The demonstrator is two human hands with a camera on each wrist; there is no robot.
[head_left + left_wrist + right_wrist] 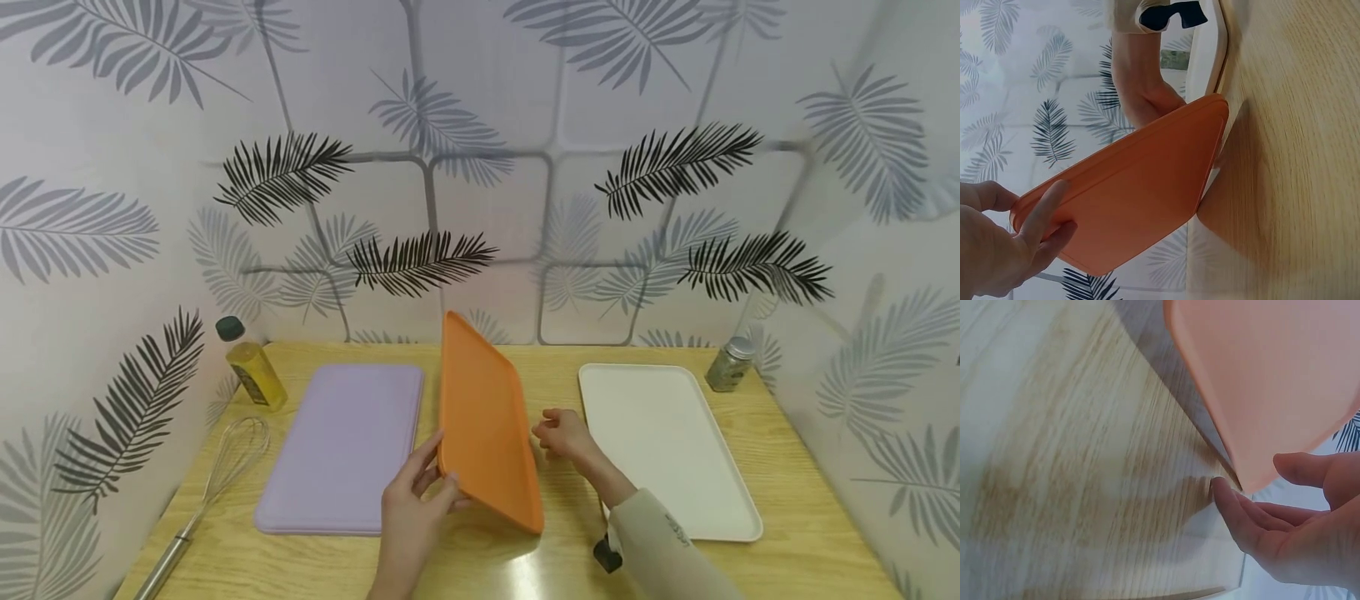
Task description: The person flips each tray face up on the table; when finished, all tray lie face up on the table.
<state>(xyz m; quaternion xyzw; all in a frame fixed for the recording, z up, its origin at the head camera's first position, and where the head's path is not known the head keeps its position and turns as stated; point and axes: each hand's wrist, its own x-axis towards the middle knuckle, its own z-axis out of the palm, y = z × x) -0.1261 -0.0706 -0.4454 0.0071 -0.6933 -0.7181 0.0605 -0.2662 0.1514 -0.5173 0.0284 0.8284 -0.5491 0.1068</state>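
An orange tray (487,417) stands tilted up on edge over the middle of the table. My left hand (416,508) pinches its near left edge, thumb on the inner face and fingers spread along the underside (1135,187). Just right of the tray is my right hand (566,435), fingers loosely bent and holding nothing. In the right wrist view, its thumb and fingertips (1225,487) are parted close to the tray's lower corner, fingertips low over the wood.
A purple board (345,450) lies on the left and a white tray (667,450) on the right, under the right forearm. A whisk (198,512) and an oil bottle (255,371) are at the far left. A small jar (730,365) stands back right, before the patterned wall.
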